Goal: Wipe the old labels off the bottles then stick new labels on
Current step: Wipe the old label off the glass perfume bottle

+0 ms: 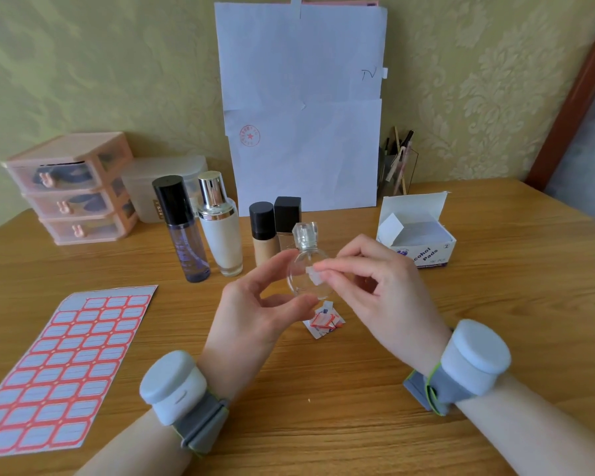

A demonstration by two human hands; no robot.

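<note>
Both raised: left hand (255, 304) grips round bottle (304, 269); right hand (375, 290) pinches white pad (312, 273) against it.

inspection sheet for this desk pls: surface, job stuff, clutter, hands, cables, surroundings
surface: light wooden table, no spills seen
job's things: clear round glass bottle held above the table; small white pad against its front; red-bordered label sheet flat at left; open white box of alcohol pads at right; four capped cosmetic bottles upright behind
clutter: torn red-and-white label scraps below the hands; pink plastic drawer unit, frosted plastic box, clear pen holder by the wall
hands: left hand grips the bottle; right hand pinches the pad on it
cables: nothing seen
surroundings: white paper sheets against yellow-green patterned wall; brown door frame at right
</note>
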